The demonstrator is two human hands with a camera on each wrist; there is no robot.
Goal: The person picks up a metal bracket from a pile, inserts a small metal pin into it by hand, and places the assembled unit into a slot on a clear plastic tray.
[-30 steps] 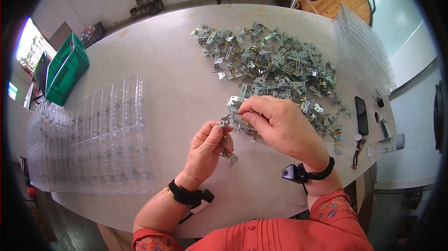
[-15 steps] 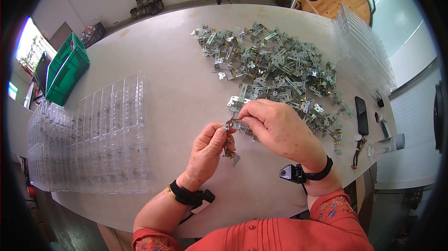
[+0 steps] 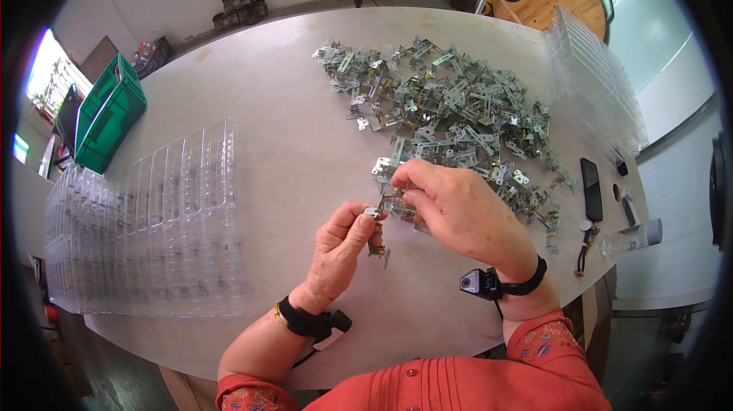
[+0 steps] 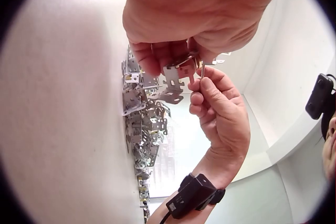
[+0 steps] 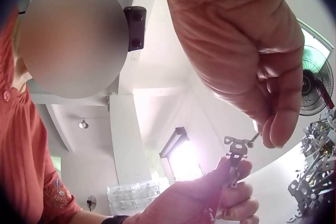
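My left hand point(image 3: 341, 247) grips a small stamped metal bracket point(image 5: 237, 149) between thumb and fingers, over the table. More of the bracket point(image 4: 173, 78) hangs below the fingers, with a brassy part near the fingertips. Thumb and forefinger of my right hand point(image 3: 466, 208) pinch a thin metal rod point(image 5: 254, 140), whose other end meets the bracket's top. In the left wrist view, the right hand point(image 4: 223, 103) holds this rod point(image 4: 203, 70) upright close to the left fingers. Behind the hands lies a large heap of similar metal brackets point(image 3: 450, 98).
Stacked clear plastic trays point(image 3: 153, 228) stand at the left, more clear trays point(image 3: 595, 75) at the back right. A green crate point(image 3: 111, 117) sits on the far left. A phone point(image 3: 591, 189) and a clear bottle point(image 3: 630, 238) lie near the right edge.
The left hand has tilted the bracket so its top plate now shows more edge-on. The right fingers came to the bracket with the rod, then shifted slightly to the right.
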